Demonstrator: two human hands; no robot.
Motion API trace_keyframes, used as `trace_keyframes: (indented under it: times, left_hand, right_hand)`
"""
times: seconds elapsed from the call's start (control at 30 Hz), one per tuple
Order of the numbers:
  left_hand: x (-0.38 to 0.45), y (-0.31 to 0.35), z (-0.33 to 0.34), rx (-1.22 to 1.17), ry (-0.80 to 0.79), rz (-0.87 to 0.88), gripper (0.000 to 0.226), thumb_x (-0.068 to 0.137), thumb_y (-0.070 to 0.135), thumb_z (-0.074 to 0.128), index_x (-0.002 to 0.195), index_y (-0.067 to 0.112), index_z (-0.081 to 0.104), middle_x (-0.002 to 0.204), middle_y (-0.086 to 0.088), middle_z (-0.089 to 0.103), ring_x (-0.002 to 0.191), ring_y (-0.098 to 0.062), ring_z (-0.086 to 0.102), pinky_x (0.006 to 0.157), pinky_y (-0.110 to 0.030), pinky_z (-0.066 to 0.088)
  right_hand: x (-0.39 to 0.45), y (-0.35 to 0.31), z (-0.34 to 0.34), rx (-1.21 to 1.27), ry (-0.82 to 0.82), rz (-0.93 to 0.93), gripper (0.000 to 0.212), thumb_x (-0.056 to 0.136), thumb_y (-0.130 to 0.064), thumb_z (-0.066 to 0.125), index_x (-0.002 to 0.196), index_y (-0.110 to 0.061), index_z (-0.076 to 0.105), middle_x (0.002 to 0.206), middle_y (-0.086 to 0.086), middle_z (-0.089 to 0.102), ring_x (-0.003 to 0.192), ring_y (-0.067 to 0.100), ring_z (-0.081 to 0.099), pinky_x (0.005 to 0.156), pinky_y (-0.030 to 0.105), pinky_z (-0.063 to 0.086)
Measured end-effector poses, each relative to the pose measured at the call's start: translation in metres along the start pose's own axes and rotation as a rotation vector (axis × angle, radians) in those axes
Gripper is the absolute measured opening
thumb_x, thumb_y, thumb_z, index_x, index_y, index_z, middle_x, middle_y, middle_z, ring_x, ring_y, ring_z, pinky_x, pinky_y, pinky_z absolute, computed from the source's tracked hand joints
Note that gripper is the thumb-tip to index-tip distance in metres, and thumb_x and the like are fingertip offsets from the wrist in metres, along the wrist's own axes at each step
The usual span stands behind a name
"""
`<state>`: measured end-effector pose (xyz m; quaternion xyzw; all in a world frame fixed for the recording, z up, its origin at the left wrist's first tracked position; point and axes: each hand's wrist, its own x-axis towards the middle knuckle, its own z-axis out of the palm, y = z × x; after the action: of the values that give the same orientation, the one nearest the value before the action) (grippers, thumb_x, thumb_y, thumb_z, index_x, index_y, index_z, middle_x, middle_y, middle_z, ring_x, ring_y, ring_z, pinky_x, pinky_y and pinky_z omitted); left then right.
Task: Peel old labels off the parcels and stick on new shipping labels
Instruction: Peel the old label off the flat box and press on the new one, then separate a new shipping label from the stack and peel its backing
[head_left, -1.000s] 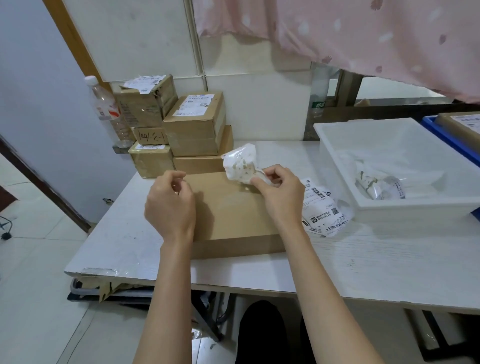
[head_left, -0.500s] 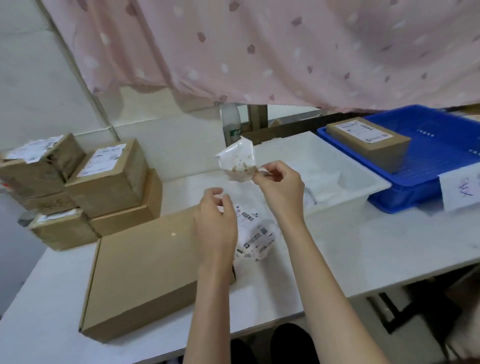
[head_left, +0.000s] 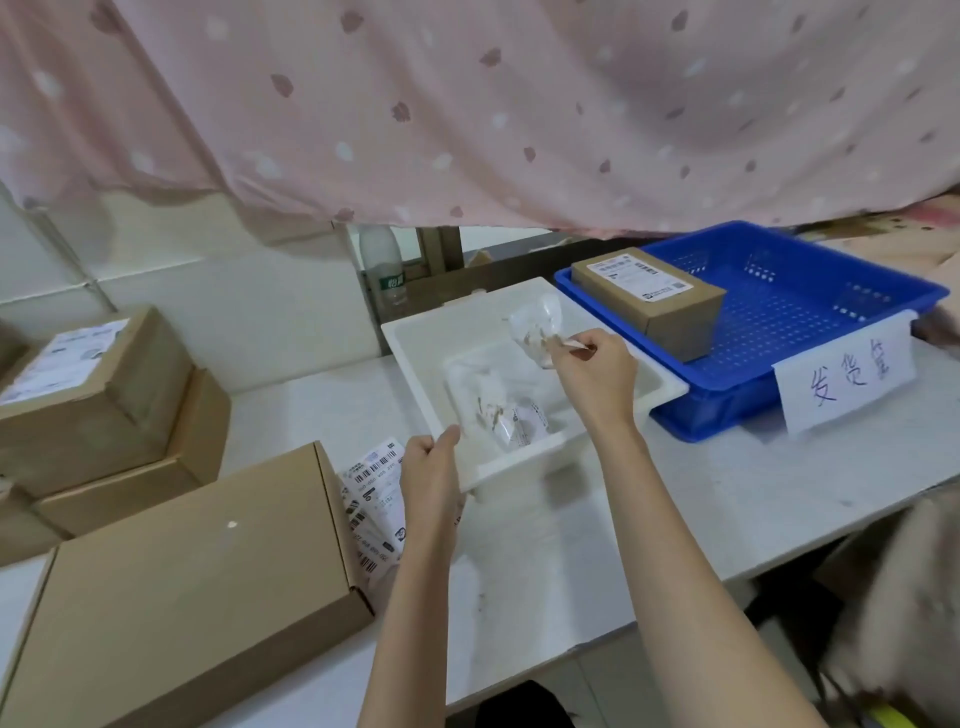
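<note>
My right hand (head_left: 597, 376) pinches a peeled-off old label (head_left: 537, 332), crumpled and with brown residue on its back, above the white bin (head_left: 415, 343). Other crumpled labels (head_left: 498, 410) lie inside that bin. My left hand (head_left: 428, 465) hovers at the bin's near left corner with its fingers loosely curled, holding nothing. A flat brown parcel (head_left: 192, 577) with no label on top lies at the near left. A stack of new barcode labels (head_left: 376, 504) lies between the parcel and the bin.
A blue basket (head_left: 810, 296) at the right holds one labelled parcel (head_left: 649, 299) and bears a handwritten paper sign (head_left: 844, 384). Several labelled cardboard boxes (head_left: 88, 400) are stacked at the left. A pink curtain (head_left: 467, 104) hangs above; a plastic bottle (head_left: 384, 275) stands behind the bin.
My right hand carried the peeled label from above the flat parcel rightwards to above the white bin. My left hand left the parcel and followed. The view swung right.
</note>
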<state>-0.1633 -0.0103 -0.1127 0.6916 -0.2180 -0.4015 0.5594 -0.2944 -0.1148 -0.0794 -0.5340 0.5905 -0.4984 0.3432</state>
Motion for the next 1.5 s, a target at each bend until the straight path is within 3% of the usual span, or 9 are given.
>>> trace_keyframes:
  times: [0.2,0.4,0.5,0.63,0.77,1.0,1.17,1.33,1.5]
  left_hand:
    - [0.000,0.000,0.000,-0.019,0.005,0.023,0.018,0.097,0.025,0.055,0.094,0.012,0.043,0.080,-0.003,0.040,0.063,-0.016,0.037,0.054,-0.027,0.033]
    - [0.001,0.000,0.000,-0.025,0.003,0.036,0.018,0.097,0.023,0.056,0.094,0.012,0.042,0.077,-0.004,0.040,0.061,-0.016,0.037,0.052,-0.027,0.032]
    - [0.002,0.000,0.000,-0.030,0.006,0.034,0.018,0.097,0.023,0.056,0.094,0.012,0.042,0.075,-0.003,0.042,0.060,-0.015,0.038,0.051,-0.026,0.032]
    - [0.003,-0.001,0.001,-0.050,0.006,0.038,0.018,0.096,0.023,0.056,0.094,0.012,0.042,0.079,-0.004,0.043,0.063,-0.016,0.039,0.053,-0.027,0.033]
    - [0.004,-0.003,0.002,-0.063,0.012,0.040,0.018,0.095,0.023,0.057,0.093,0.013,0.042,0.085,-0.007,0.043,0.068,-0.018,0.040,0.055,-0.028,0.033]
    - [0.005,-0.005,0.003,-0.084,0.015,0.034,0.020,0.095,0.025,0.057,0.092,0.013,0.042,0.092,-0.009,0.043,0.083,-0.021,0.041,0.066,-0.034,0.035]
    - [0.005,-0.004,0.002,-0.071,0.015,0.036,0.020,0.095,0.026,0.057,0.090,0.013,0.042,0.091,-0.007,0.045,0.082,-0.020,0.043,0.072,-0.035,0.037]
    - [0.004,-0.004,0.002,-0.080,0.011,0.035,0.021,0.096,0.025,0.056,0.088,0.013,0.041,0.086,-0.005,0.045,0.076,-0.019,0.044,0.060,-0.029,0.037]
    - [0.004,-0.005,0.003,-0.103,0.007,0.024,0.023,0.095,0.024,0.058,0.084,0.015,0.040,0.085,-0.006,0.044,0.073,-0.019,0.041,0.055,-0.028,0.032]
  right_hand:
    - [0.010,0.004,0.004,-0.278,-0.077,-0.107,0.040,0.091,-0.019,0.067,0.128,-0.009,0.056,0.135,0.006,0.041,0.103,0.013,0.051,0.085,0.015,0.035]
    - [0.023,0.007,0.012,-0.550,-0.066,-0.188,0.033,0.087,-0.029,0.072,0.116,-0.015,0.065,0.128,0.005,0.050,0.110,0.019,0.053,0.092,0.023,0.043]
    - [0.027,0.011,0.015,-0.682,-0.191,-0.155,0.034,0.087,-0.035,0.072,0.113,-0.015,0.064,0.129,0.005,0.044,0.107,0.020,0.052,0.087,0.027,0.045]
    - [0.031,0.021,0.021,-0.790,-0.344,-0.136,0.030,0.099,-0.030,0.049,0.117,-0.008,0.058,0.130,0.009,0.036,0.101,0.024,0.052,0.084,0.032,0.045]
    - [0.033,0.022,0.019,-0.807,-0.318,-0.149,0.023,0.100,-0.014,0.046,0.121,-0.007,0.053,0.130,0.014,0.038,0.088,0.026,0.053,0.074,0.031,0.042]
    - [0.034,0.023,0.017,-0.709,-0.195,-0.165,0.038,0.090,-0.005,0.064,0.125,-0.012,0.048,0.119,0.013,0.055,0.103,0.026,0.058,0.090,0.032,0.049]
    - [0.037,0.026,0.021,-0.739,-0.169,-0.092,0.023,0.090,-0.011,0.066,0.112,-0.007,0.064,0.116,0.011,0.062,0.101,0.027,0.061,0.091,0.035,0.052]
    - [0.036,0.022,0.022,-0.782,-0.089,-0.137,0.023,0.088,-0.028,0.071,0.103,-0.011,0.068,0.120,0.004,0.056,0.101,0.024,0.057,0.094,0.035,0.050]
    - [0.035,0.024,0.019,-0.700,-0.082,-0.108,0.020,0.091,-0.018,0.067,0.110,-0.010,0.066,0.122,0.011,0.054,0.090,0.022,0.058,0.084,0.028,0.051]
